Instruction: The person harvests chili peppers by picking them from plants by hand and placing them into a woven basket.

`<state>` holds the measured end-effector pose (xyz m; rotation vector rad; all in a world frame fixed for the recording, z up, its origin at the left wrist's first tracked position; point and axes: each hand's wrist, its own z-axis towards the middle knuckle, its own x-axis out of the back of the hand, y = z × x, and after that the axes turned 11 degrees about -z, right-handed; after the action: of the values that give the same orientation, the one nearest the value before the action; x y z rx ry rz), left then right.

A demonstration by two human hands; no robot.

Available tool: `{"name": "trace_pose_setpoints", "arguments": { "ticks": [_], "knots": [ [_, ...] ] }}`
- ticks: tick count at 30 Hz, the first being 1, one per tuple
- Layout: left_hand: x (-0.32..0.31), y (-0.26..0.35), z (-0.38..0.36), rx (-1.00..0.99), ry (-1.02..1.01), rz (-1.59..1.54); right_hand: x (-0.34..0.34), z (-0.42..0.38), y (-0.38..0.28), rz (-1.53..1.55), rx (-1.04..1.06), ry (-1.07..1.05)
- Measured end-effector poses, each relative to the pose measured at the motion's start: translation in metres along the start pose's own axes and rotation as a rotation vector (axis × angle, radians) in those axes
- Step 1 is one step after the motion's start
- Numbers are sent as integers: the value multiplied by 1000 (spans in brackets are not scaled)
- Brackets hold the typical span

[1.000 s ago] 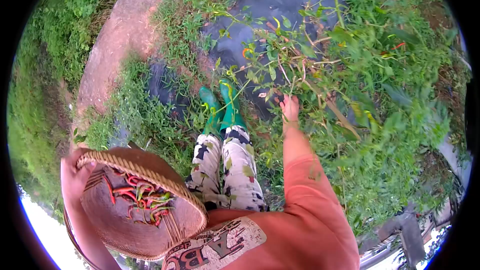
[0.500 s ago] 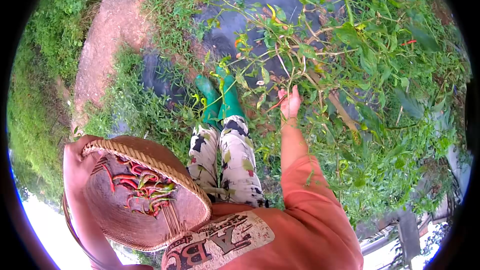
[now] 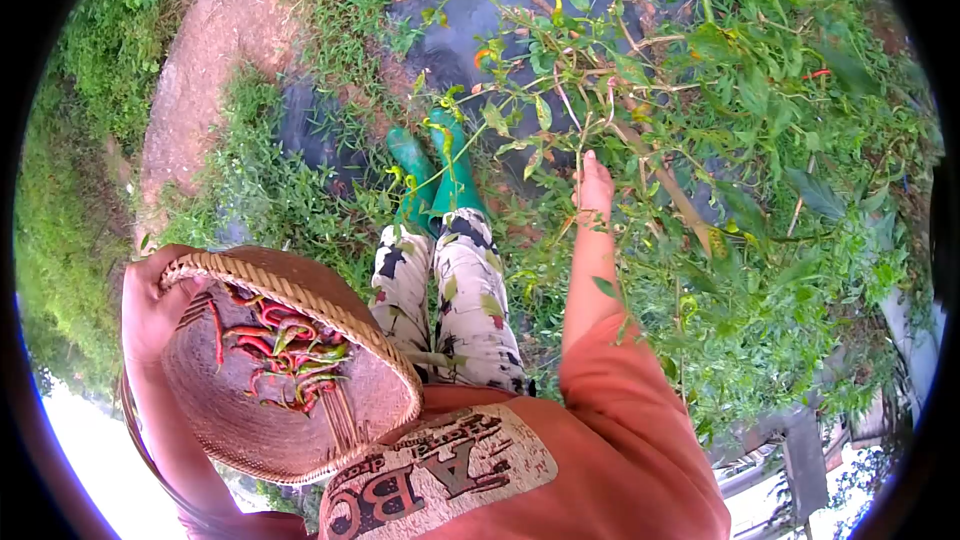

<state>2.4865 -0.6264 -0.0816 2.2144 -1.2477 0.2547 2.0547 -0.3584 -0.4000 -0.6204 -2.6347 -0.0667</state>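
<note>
My left hand [image 3: 148, 310] is wrapped over the rim of a woven basket [image 3: 215, 408], which tilts towards me at the lower left. Several red and green chili peppers [image 3: 290, 345] lie in it. Out among the branches of a chili plant [image 3: 585, 125], my right hand [image 3: 596, 185] is closed beside a stem, its thumb pointing up. Its curled fingers are mostly hidden, so I cannot make out what they hold. An orange-red chili [image 3: 483, 57] and a yellow-green chili [image 3: 556, 2] hang on branches beyond this hand.
Green boots [image 3: 455, 165] stand below the branches. Black plastic sheeting [image 3: 440, 65] covers soil beneath the plant. A dirt path [image 3: 215, 60] runs at the upper left, with weeds [image 3: 280, 205] beside it. Dense foliage [image 3: 790, 330] fills the right side.
My right hand has shifted slightly up and right and its fingers have curled in. The red chili that showed beside it is out of sight. The basket has risen slightly.
</note>
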Motion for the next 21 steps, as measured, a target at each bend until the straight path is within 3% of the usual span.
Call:
{"name": "trace_pose_setpoints", "arguments": {
  "ticks": [2, 4, 5, 7, 11, 13, 15, 17, 19, 21],
  "knots": [
    [1, -2, -2, -8, 30, 0, -2, 32, 10, 235, 469, 173],
    [1, -4, -3, -25, 27, -5, 2, 22, -7, 627, 520, 72],
    [1, -5, -4, -32, 22, -4, 0, 16, -20, 633, 524, 71],
    [1, -5, -5, -23, 28, 12, -14, 2, -42, 114, 288, 180],
    [-1, -1, -5, 13, 50, 8, -30, 43, -38, 162, 381, 224],
    [0, 2, -6, 75, 30, -1, -39, 78, -14, -208, 603, 526],
    [1, 6, -9, 78, 32, 13, -36, 35, -22, 22, 458, 352],
    [1, 6, -13, 46, 56, 20, -27, 29, -16, -99, 419, 365],
    [4, 1, -15, 16, 59, 9, -22, 15, -21, -463, 723, 458],
    [6, -2, -18, -14, 68, -2, -14, 14, -24, -484, 646, 380]
  ]
}}
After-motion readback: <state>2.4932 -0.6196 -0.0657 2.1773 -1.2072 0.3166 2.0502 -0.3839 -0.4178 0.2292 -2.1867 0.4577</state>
